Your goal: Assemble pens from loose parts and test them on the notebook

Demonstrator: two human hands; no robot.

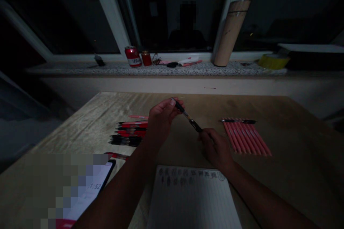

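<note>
Both of my hands are on a black pen [191, 118], which slants over the table above the notebook. My left hand [162, 118] pinches its tip end at the upper left. At the other end, the fingers of my right hand [216, 148] close around the dark barrel. Below lies a lined notebook [193, 204] with rows of scribbled marks along its top. A pile of black, red and pink pens [129, 132] is partly hidden behind my left hand. To the right, several pink pens [245, 137] lie side by side, with a black pen [239, 121] across their upper ends.
A lit phone [91, 186] lies at the left beside my forearm, near a red pen [116, 156]. Along the granite sill [107, 71] stand a red can [133, 56], a small red container [146, 58], a cardboard tube [231, 34] and yellow tape [273, 61].
</note>
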